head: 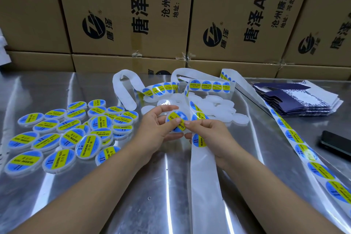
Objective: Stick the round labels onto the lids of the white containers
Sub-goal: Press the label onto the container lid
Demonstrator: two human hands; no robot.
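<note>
One container — between left fingers and right fingers.

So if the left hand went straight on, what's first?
Probably the label strip just beyond the tub the left hand holds, then the bare tubs behind; depth unclear.

Packing workshop: stacked cartons, steel table.

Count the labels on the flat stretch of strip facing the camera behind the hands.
4 labels, in one row on that stretch of strip: far left, next, third, far right. Other bends of the strip carry more, some possibly hidden.
</note>
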